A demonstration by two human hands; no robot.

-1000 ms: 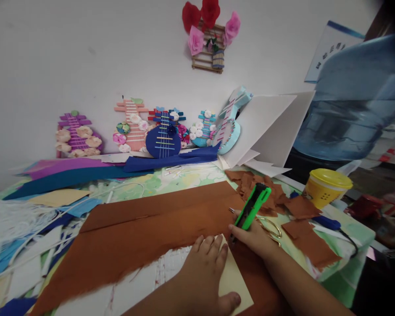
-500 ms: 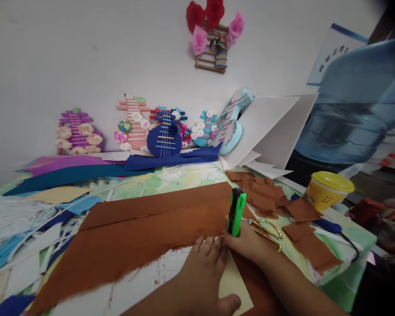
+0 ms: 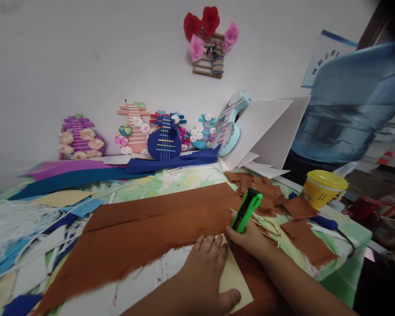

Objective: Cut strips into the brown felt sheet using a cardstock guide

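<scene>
My left hand (image 3: 206, 267) lies flat with its fingers spread, pressing on a cream sheet of card (image 3: 238, 287) and a white board (image 3: 145, 281) with scratched or cut marks. My right hand (image 3: 250, 239) is closed around a green and black utility knife (image 3: 246, 210), held at the top corner of the card with its handle leaning right; its lower tip is hidden behind my fingers. Under both hands lies a large brown sheet of paper (image 3: 158, 232). Gold-handled scissors (image 3: 268, 227) lie just beyond my right hand, partly covered by it.
Torn brown paper pieces (image 3: 265, 193) and a yellow tub (image 3: 324, 188) are at the right, by a blue-handled tool (image 3: 325, 222). White string (image 3: 16, 228) and paper scraps heap up at left. Decorated lute models (image 3: 164, 142) stand along the wall near a large water bottle (image 3: 345, 105).
The utility knife has tipped from nearly upright to leaning right, and my right hand has shifted slightly right. My left hand stays flat on the card. The whole view has shifted a little.
</scene>
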